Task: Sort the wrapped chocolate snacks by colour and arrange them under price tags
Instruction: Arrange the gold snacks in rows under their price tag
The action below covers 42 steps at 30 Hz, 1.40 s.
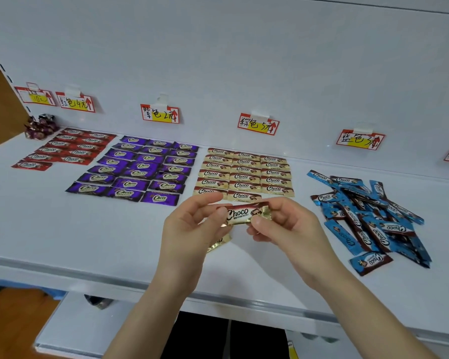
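- The shelf (62, 224) is bare at the front left, before the red rows (73, 146) and the purple rows (140, 167).
- A bare strip runs between the gold rows (246, 168) and the loose blue pile (368, 221).
- The left hand (192, 224) and right hand (283, 224), pinching a gold snack (241, 215), hang before the gold rows.
- The back wall (218, 60) closes the rear.

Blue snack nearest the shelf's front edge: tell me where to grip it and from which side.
Pinch the blue snack by its left end, coming from above on the front side. It lies flat at the blue pile's near edge. That end juts over bare shelf, while its right end abuts other wrappers.
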Tool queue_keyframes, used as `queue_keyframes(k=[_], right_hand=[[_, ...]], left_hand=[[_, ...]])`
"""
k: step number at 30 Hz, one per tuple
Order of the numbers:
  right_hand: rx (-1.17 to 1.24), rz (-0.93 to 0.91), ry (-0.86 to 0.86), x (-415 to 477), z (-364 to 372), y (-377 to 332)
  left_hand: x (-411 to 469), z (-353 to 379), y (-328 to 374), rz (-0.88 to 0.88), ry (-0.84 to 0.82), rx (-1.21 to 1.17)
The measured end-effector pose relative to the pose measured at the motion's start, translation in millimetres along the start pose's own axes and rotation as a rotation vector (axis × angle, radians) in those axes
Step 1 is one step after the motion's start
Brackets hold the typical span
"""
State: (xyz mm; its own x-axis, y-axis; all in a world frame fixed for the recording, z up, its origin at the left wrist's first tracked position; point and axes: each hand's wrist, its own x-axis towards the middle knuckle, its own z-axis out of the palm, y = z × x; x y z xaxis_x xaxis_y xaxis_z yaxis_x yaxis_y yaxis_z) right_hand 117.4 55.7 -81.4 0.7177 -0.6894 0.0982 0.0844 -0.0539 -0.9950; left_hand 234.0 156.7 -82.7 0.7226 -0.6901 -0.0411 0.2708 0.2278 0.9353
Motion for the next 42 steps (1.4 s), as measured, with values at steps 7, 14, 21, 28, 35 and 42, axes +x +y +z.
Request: queue_keyframes(k=[7, 14, 21, 28, 35, 42], right_hand=[[-0.103, 0.090, 0.192, 17, -31, 15], [-0.236, 0.109, 0.373, 39, -60, 28], [-0.578, 0.149, 0.335, 54, -75, 38], [-1.059, 0.057, 0.253, 48, -74, 32], [-1.186, -0.114, 0.147, 30, -56, 35], [-1.312, -0.122, 0.076, 41, -52, 47]], left_hand=[[13, -29, -22, 0.222, -0.009, 1.184], [29, -11, -41, 0.285, -0.089, 1.681], [36, -8, -47, 0.312, -0.066, 1.660], [32, -7, -44, 0.320, -0.078, 1.541], [30, -9, -44, 0.325, -0.066, 1.430], [29, -14, -43, 0.264, -0.010, 1.205]])
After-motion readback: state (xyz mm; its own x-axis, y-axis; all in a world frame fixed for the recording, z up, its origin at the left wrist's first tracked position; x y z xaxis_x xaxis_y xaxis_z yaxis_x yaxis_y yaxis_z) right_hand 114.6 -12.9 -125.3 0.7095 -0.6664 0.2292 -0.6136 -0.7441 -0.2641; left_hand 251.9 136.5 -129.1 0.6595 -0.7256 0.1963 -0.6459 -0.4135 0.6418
